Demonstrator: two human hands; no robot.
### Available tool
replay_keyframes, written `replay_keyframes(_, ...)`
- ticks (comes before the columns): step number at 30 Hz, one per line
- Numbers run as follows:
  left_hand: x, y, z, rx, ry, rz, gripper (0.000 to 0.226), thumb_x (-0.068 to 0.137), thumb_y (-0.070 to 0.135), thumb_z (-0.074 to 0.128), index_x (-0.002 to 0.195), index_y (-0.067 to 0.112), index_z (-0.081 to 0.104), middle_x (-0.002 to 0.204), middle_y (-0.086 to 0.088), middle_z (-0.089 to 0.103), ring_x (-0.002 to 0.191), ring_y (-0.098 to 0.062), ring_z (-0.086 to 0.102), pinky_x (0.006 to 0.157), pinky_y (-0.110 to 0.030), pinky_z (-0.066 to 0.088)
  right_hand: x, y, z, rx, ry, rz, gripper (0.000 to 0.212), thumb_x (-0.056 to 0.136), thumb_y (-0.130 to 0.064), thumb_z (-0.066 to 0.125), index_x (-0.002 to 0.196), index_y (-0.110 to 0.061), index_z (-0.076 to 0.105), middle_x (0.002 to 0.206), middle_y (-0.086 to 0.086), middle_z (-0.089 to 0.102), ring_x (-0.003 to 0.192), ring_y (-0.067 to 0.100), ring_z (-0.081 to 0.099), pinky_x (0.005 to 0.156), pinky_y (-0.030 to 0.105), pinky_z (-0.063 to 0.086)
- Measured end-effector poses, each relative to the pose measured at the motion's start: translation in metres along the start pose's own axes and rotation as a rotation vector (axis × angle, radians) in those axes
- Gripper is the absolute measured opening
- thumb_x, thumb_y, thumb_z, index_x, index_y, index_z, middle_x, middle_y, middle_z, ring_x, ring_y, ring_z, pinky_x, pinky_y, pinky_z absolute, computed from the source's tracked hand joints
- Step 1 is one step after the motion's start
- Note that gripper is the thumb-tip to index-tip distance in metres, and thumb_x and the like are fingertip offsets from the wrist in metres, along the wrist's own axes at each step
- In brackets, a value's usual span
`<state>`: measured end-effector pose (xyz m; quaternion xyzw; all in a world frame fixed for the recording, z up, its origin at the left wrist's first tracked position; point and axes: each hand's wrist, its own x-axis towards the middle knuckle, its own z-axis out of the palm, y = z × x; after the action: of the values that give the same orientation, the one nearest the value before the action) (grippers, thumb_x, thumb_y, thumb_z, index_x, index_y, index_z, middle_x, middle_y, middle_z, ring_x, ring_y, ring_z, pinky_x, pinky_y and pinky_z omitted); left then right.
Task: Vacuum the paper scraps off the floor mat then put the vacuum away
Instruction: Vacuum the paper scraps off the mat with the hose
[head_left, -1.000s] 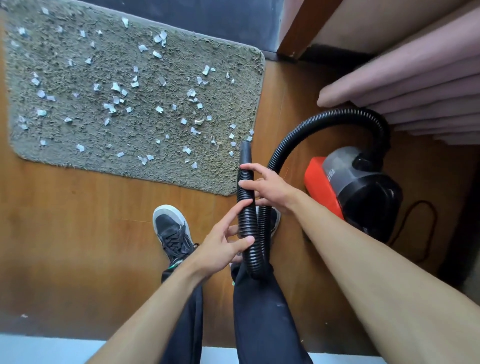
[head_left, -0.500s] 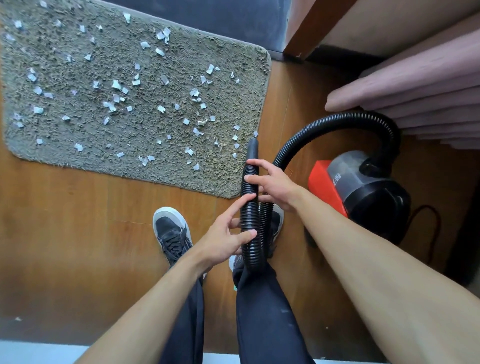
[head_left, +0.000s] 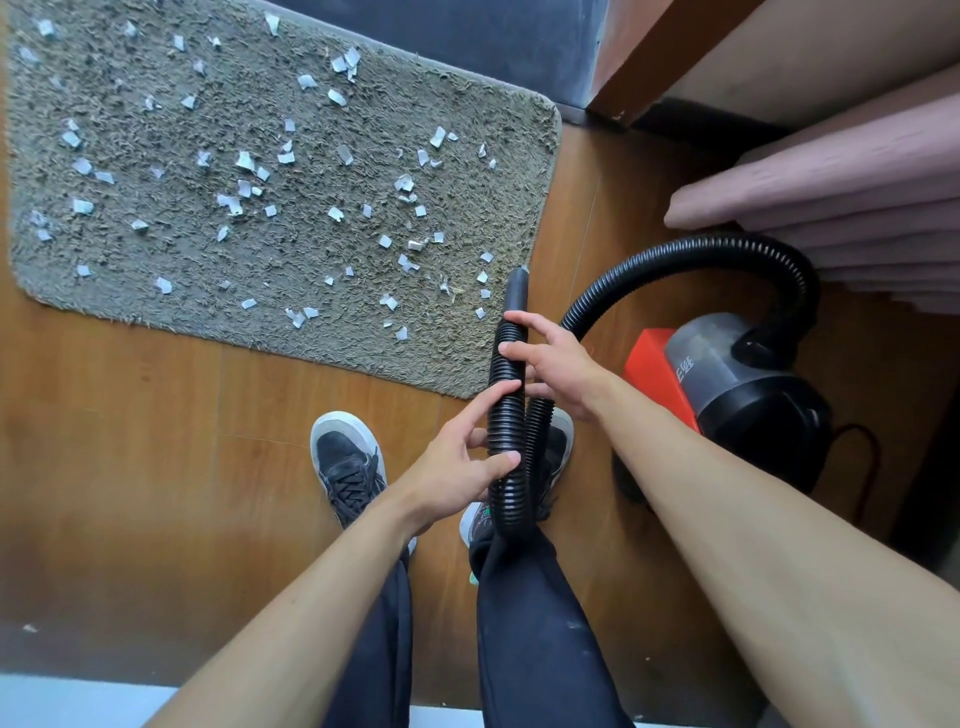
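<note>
A grey shaggy floor mat (head_left: 130, 270) lies on the wooden floor at upper left, strewn with several white paper scraps (head_left: 244, 161). The vacuum (head_left: 737, 384), red and black with a grey top, stands on the floor at right. Its black ribbed hose (head_left: 506, 415) arches up from the body and doubles back in a loop over my legs. My left hand (head_left: 457, 465) grips the lower part of the hose. My right hand (head_left: 556, 366) holds it higher up, just below the smooth nozzle tip (head_left: 517, 291), which points at the mat's near right corner.
Pink curtain folds (head_left: 831, 171) hang at upper right over a wooden frame (head_left: 649, 62). A dark cord (head_left: 867, 467) runs on the floor beside the vacuum. My two sneakers (head_left: 348, 462) stand on the wooden floor (head_left: 130, 441) just below the mat.
The view has shifted slightly, so everything sits a little lower and to the right. Both hands keep their hold on the hose; the left fingers have curled closer around it.
</note>
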<state>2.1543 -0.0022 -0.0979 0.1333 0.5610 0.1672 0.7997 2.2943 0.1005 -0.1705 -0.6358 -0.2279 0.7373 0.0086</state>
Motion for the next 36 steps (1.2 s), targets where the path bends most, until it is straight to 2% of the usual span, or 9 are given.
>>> replay_keyframes(5, -0.012, -0.01, -0.004, -0.005, -0.011, -0.018, 0.07, 0.096, 0.001, 0.058, 0.139, 0.054, 0.042, 0.12, -0.016, 0.066, 0.1, -0.03, 0.071, 0.086, -0.047, 0.06, -0.008, 0.011, 0.01, 0.001, -0.004, 0.016, 0.047, 0.091, -0.011, 0.063, 0.132, -0.032, 0.054, 0.107, 0.01, 0.069, 0.07, 0.009, 0.068, 0.06, 0.024, 0.054)
replay_keyframes(10, -0.027, -0.02, -0.004, -0.043, -0.009, -0.023, 0.07, 0.096, -0.003, 0.056, 0.14, 0.049, 0.042, 0.121, -0.013, 0.067, 0.095, -0.022, 0.069, 0.089, -0.05, 0.056, -0.016, 0.021, 0.02, -0.014, -0.024, 0.034, 0.048, 0.091, -0.011, 0.064, 0.133, -0.031, 0.053, 0.111, 0.015, 0.067, 0.07, 0.008, 0.067, 0.06, 0.024, 0.053)
replay_keyframes(13, -0.031, -0.025, -0.005, -0.07, 0.009, -0.034, 0.07, 0.096, -0.003, 0.057, 0.138, 0.051, 0.043, 0.117, -0.01, 0.069, 0.093, -0.026, 0.067, 0.092, -0.06, 0.05, -0.015, 0.024, 0.027, -0.042, -0.034, 0.054, 0.048, 0.09, -0.011, 0.065, 0.133, -0.03, 0.055, 0.116, 0.017, 0.067, 0.071, 0.01, 0.067, 0.059, 0.025, 0.053)
replay_keyframes(16, -0.034, -0.03, -0.007, -0.089, 0.028, -0.043, 0.07, 0.096, -0.003, 0.057, 0.138, 0.051, 0.044, 0.118, -0.016, 0.068, 0.091, -0.029, 0.064, 0.092, -0.064, 0.047, -0.013, 0.026, 0.033, -0.065, -0.051, 0.077, 0.048, 0.09, -0.01, 0.065, 0.132, -0.03, 0.055, 0.119, 0.017, 0.065, 0.076, 0.015, 0.066, 0.061, 0.027, 0.054)
replay_keyframes(18, -0.035, -0.031, -0.008, -0.106, 0.035, -0.045, 0.07, 0.096, -0.003, 0.057, 0.136, 0.052, 0.044, 0.117, -0.016, 0.068, 0.091, -0.027, 0.063, 0.091, -0.061, 0.049, -0.012, 0.027, 0.037, -0.081, -0.051, 0.079, 0.048, 0.09, -0.01, 0.065, 0.132, -0.03, 0.055, 0.119, 0.015, 0.065, 0.079, 0.017, 0.067, 0.061, 0.028, 0.054)
replay_keyframes(22, -0.034, -0.03, -0.014, -0.123, 0.035, -0.045, 0.069, 0.096, -0.004, 0.055, 0.138, 0.049, 0.044, 0.108, -0.007, 0.071, 0.089, -0.022, 0.067, 0.089, -0.053, 0.053, -0.009, 0.026, 0.042, -0.083, -0.038, 0.046, 0.048, 0.09, -0.01, 0.064, 0.134, -0.028, 0.054, 0.113, 0.014, 0.066, 0.084, 0.017, 0.068, 0.061, 0.027, 0.055)
replay_keyframes(25, -0.032, -0.026, -0.018, -0.117, 0.02, -0.035, 0.07, 0.096, -0.006, 0.054, 0.141, 0.046, 0.042, 0.107, -0.006, 0.07, 0.089, -0.017, 0.071, 0.079, -0.039, 0.061, -0.008, 0.023, 0.044, -0.091, -0.013, 0.008, 0.048, 0.091, -0.01, 0.064, 0.134, -0.028, 0.053, 0.103, 0.01, 0.065, 0.085, 0.016, 0.068, 0.064, 0.027, 0.056)
replay_keyframes(27, -0.03, -0.022, -0.02, -0.113, 0.017, -0.028, 0.07, 0.097, -0.006, 0.054, 0.143, 0.044, 0.04, 0.105, -0.003, 0.069, 0.088, -0.016, 0.072, 0.073, -0.031, 0.06, -0.006, 0.02, 0.045, -0.085, -0.004, -0.011, 0.049, 0.091, -0.01, 0.064, 0.135, -0.028, 0.053, 0.103, 0.009, 0.065, 0.086, 0.017, 0.069, 0.067, 0.029, 0.057)
replay_keyframes(36, -0.019, -0.007, -0.026, -0.086, 0.028, 0.018, 0.069, 0.096, -0.005, 0.054, 0.143, 0.044, 0.04, 0.089, 0.005, 0.069, 0.078, -0.009, 0.071, 0.067, -0.026, 0.058, 0.006, 0.0, 0.048, -0.119, 0.028, -0.058, 0.05, 0.09, -0.009, 0.061, 0.135, -0.028, 0.052, 0.106, 0.01, 0.064, 0.088, 0.019, 0.067, 0.08, 0.04, 0.059)
